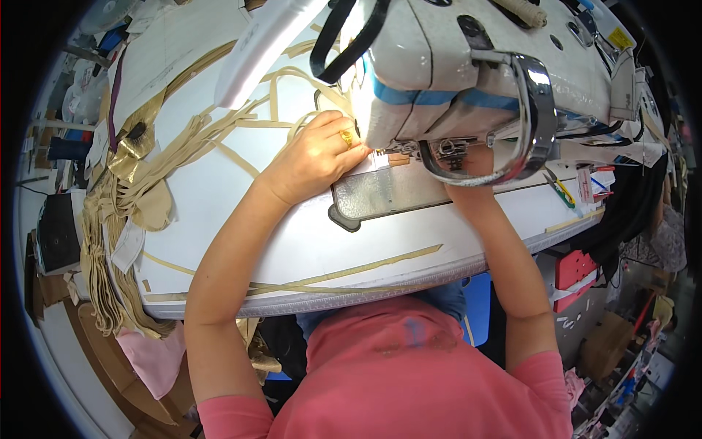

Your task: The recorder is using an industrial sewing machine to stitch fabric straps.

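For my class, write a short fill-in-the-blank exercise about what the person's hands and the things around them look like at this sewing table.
1. The left hand wears a gold ____ on one finger.
2. The right hand is mostly hidden behind the head of the sewing ____.
3. Long beige fabric strips lie across the white table, and one runs along its ____ edge, closest to the person.
4. The person wears a short-sleeved ____ shirt.

Missing words: ring; machine; front; pink
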The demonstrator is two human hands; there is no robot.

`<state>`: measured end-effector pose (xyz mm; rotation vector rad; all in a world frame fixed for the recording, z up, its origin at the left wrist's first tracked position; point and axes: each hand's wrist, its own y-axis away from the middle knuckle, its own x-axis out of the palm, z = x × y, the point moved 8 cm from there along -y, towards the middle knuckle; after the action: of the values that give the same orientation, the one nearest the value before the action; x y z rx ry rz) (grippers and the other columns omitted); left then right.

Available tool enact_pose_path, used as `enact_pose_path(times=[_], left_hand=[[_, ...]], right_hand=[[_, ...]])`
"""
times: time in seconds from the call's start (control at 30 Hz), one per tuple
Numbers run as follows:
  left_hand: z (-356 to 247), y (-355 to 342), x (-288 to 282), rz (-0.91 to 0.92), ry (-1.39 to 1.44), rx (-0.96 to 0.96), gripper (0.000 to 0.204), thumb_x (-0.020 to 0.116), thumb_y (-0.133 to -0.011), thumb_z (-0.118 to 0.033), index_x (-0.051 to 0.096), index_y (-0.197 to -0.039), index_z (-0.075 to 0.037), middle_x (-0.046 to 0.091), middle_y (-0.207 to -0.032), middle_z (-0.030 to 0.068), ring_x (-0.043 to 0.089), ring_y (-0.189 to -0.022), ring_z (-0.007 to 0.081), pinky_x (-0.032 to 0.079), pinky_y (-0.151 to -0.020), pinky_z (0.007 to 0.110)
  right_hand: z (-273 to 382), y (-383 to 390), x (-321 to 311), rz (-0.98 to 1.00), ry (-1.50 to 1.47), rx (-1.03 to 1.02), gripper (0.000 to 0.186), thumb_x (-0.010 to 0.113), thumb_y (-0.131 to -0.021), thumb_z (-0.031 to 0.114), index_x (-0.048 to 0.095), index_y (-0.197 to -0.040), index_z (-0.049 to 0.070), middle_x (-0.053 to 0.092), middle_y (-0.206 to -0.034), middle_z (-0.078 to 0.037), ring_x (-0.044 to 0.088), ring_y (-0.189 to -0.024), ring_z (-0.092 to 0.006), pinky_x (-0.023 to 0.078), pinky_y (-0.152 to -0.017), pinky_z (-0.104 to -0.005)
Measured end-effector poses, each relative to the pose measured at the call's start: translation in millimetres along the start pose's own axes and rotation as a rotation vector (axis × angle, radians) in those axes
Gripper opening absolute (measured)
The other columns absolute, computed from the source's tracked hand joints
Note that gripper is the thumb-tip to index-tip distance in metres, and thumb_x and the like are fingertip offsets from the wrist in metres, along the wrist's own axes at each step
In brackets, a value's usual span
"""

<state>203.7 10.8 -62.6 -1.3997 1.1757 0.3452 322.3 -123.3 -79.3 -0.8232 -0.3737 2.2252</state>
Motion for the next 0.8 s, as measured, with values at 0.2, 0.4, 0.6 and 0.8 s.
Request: enact_pose_path(times=[0.2,0.4,0.6,0.8], left_hand=[[-2,0,0,0.018,0.005,0.006,0.014,0.067,-0.071,-0.008,0.067,-0.084,-0.004,0.058,-0.074,0.0085,0.059,-0.082,0.0267,0.048,-0.083,0.040],[-2,0,-2,-0.007,0.005,0.011,0.014,0.067,-0.071,-0.008,0.067,-0.084,-0.004,0.058,-0.074,0.0090,0.058,-0.082,0.0269,0.048,-0.084,0.040],[-1,-5,-3,-0.033,0.004,0.017,0.014,0.067,-0.071,-0.008,0.068,-0.085,-0.004,0.059,-0.075,0.0077,0.059,-0.081,0.0259,0.048,-0.084,0.039],[-2,-5,-3,-0.021,-0.024,0.058,0.015,0.067,-0.071,-0.008,0.068,-0.085,-0.004,0.060,-0.076,0.0055,0.058,-0.079,0.0245,0.048,-0.082,0.038]], right_hand=[[-8,1,2,-0.057,-0.042,0.061,0.021,0.058,-0.084,0.005,0.057,-0.065,-0.004,0.049,-0.051,-0.008,0.044,-0.047,-0.0118,0.034,-0.046,-0.0287],[-6,1,1,-0.050,0.001,0.000,0.019,0.058,-0.083,0.004,0.058,-0.066,-0.004,0.052,-0.051,-0.010,0.047,-0.046,-0.0147,0.036,-0.046,-0.0295],[-13,2,-1,-0.089,-0.049,0.085,0.018,0.059,-0.083,0.006,0.060,-0.068,-0.004,0.053,-0.053,-0.013,0.049,-0.044,-0.0199,0.036,-0.046,-0.0301],[-20,2,4,-0.088,-0.068,0.084,0.022,0.060,-0.084,0.010,0.060,-0.066,-0.002,0.052,-0.053,-0.011,0.049,-0.048,-0.0222,0.037,-0.049,-0.0333]])
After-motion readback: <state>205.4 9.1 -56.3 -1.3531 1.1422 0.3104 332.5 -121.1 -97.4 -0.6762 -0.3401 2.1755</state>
